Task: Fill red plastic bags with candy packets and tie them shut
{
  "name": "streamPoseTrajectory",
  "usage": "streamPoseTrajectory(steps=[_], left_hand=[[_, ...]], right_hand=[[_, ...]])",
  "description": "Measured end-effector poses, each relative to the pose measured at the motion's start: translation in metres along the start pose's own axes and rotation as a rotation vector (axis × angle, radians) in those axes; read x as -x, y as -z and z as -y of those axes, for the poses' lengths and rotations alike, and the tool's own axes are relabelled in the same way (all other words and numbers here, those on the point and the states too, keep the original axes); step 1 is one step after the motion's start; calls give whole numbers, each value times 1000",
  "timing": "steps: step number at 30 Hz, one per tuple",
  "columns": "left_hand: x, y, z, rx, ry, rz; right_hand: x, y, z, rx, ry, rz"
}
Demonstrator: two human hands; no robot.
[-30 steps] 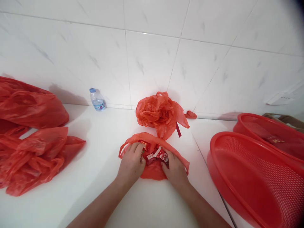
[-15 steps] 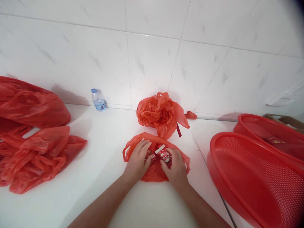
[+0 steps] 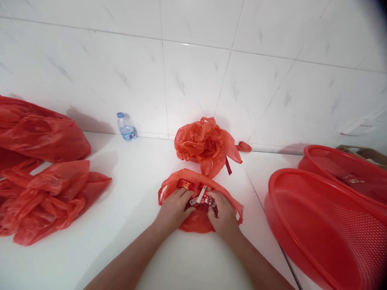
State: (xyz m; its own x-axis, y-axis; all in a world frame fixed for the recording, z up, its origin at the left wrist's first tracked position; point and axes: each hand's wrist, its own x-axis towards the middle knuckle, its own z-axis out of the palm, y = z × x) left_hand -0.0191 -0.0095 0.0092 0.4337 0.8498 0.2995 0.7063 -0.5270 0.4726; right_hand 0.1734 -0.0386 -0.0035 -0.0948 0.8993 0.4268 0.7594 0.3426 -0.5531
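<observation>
A small red plastic bag (image 3: 193, 221) lies open on the white counter in front of me. Inside it are small red-and-white packets (image 3: 203, 197). My left hand (image 3: 173, 207) rests on the bag's left side with curled fingers touching the packets. My right hand (image 3: 222, 213) is on the right side, its fingers pinching the packets from the other side. The bag's rim (image 3: 193, 175) arches over both hands. Just behind it sits a crumpled red bag (image 3: 202, 145).
Large red plastic bags (image 3: 42, 177) pile up at the left. A small water bottle (image 3: 125, 127) stands against the tiled wall. Two red mesh baskets (image 3: 326, 225) lie at the right, one behind the other. A counter seam runs along the baskets' left side.
Both hands have shifted slightly inside the bag. The packets have been bunched together between my fingers, and one red packet now shows at the bag's upper left.
</observation>
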Motion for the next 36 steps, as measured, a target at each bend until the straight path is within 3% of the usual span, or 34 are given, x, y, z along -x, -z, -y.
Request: streamPoseTrajectory(steps=[4,8,10,15,19,24,29,36], left_hand=[[-1,1,0,69,8,-21],[-7,-1,6,92,-5,-196],[-12,-2,11,73,-7,-228],[-18,-2,17,-15,88,-100],[-16,-1,19,-89,188,-27],[-15,-1,21,-89,294,28],[-11,-2,19,-25,178,-28],[-6,-3,17,22,23,-298]], right_hand=[[0,4,5,-127,40,36],[-7,1,6,-139,-48,2],[-13,-2,4,-83,-107,3],[-19,-5,-3,96,-185,61],[-18,-6,-8,79,-252,87],[-16,-3,-7,28,-192,114],[-16,-1,-2,-39,-68,167],[-11,-7,-7,-64,-91,113]])
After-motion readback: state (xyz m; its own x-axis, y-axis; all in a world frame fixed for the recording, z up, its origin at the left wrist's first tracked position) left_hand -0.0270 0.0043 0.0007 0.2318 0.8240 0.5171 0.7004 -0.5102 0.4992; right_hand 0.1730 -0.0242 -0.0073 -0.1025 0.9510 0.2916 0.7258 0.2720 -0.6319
